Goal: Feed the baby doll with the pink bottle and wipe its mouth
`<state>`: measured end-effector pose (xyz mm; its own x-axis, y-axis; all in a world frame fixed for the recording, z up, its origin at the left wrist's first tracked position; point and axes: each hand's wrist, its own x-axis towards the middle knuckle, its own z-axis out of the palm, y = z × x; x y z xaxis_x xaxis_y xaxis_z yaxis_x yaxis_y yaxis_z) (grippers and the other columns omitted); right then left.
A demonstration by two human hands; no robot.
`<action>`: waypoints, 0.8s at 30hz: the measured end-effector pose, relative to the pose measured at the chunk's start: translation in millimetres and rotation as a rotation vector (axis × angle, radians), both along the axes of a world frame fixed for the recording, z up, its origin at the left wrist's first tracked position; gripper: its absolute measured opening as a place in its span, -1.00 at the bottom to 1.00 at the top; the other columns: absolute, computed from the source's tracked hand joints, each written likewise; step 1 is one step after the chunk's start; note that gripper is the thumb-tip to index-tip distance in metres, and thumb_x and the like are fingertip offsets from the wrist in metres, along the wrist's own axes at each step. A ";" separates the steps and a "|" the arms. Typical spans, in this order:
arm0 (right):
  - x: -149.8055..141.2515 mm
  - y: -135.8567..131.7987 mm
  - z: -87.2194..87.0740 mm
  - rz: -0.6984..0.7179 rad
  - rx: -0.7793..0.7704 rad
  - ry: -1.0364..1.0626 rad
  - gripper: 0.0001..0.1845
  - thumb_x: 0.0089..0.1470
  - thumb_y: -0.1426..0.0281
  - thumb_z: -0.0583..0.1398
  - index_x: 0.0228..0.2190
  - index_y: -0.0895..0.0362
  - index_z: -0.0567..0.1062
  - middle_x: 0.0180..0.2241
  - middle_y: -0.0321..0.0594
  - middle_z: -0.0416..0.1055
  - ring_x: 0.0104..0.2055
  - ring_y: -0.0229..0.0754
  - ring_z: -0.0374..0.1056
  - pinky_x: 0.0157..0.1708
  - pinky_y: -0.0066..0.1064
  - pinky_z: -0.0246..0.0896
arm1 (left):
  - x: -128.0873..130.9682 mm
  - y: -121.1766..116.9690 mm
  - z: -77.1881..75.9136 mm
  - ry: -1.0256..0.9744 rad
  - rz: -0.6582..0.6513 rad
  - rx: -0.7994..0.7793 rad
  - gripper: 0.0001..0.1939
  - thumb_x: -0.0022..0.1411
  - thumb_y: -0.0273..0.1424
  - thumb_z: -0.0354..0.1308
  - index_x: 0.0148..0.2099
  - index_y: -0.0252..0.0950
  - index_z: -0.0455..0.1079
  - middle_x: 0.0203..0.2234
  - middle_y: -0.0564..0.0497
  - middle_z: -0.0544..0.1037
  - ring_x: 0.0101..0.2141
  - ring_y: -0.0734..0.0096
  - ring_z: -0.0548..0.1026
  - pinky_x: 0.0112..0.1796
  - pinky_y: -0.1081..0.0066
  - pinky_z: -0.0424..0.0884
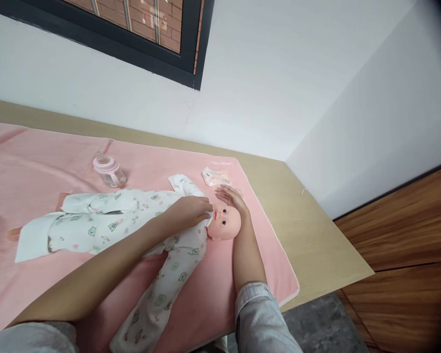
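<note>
A bald baby doll point(226, 223) lies on its back on a pink blanket point(272, 264), its head toward the right. It wears a white long-sleeved outfit point(123, 233) with a small animal print. My left hand point(191, 213) reaches over the doll's chest, fingers closed at its chin. A bit of white cloth point(210, 214) shows at those fingertips, by the doll's mouth; whether it belongs to the collar I cannot tell. Beyond the top of the doll's head, my right hand point(230, 196) rests beside it with fingers stretched out, holding nothing visible.
Past my right fingers lies a small clear plastic packet point(216, 176). A pink-and-clear baby bottle point(109, 170) with a handle is at the back left on the blanket. The wooden tabletop point(297, 211) meets a white wall under a dark-framed window point(191, 44). Wooden cabinets point(407, 235) stand right.
</note>
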<state>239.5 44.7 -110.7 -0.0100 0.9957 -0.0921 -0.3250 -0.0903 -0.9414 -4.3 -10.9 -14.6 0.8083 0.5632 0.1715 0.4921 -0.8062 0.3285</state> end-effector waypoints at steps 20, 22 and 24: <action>-2.5 -2.5 6.5 -0.013 -0.028 -0.002 -0.81 0.05 0.41 0.19 -0.23 0.14 0.44 -0.32 -0.24 0.52 -0.16 -0.27 0.45 0.07 -0.29 0.30 | 4.3 9.2 -12.4 -0.063 0.003 0.172 -0.79 0.30 -0.58 0.03 -0.22 -0.33 0.49 -0.30 -0.06 0.50 -0.26 0.24 0.43 -0.25 0.31 0.27; -1.8 -1.2 4.9 -0.010 -0.029 0.003 -0.80 0.04 0.41 0.19 -0.22 0.14 0.44 -0.31 -0.25 0.52 -0.18 -0.27 0.45 0.08 -0.28 0.29 | 5.5 9.4 -12.8 -0.064 0.008 0.167 -0.78 0.30 -0.58 0.02 -0.21 -0.32 0.50 -0.29 -0.06 0.51 -0.26 0.24 0.44 -0.24 0.30 0.27; -0.9 0.5 3.0 -0.009 -0.032 0.004 -0.80 0.03 0.41 0.20 -0.23 0.13 0.43 -0.31 -0.24 0.52 -0.18 -0.27 0.46 0.08 -0.27 0.29 | 6.9 9.5 -13.4 -0.071 0.014 0.169 -0.76 0.30 -0.59 0.02 -0.19 -0.30 0.52 -0.26 -0.06 0.52 -0.25 0.23 0.44 -0.22 0.29 0.28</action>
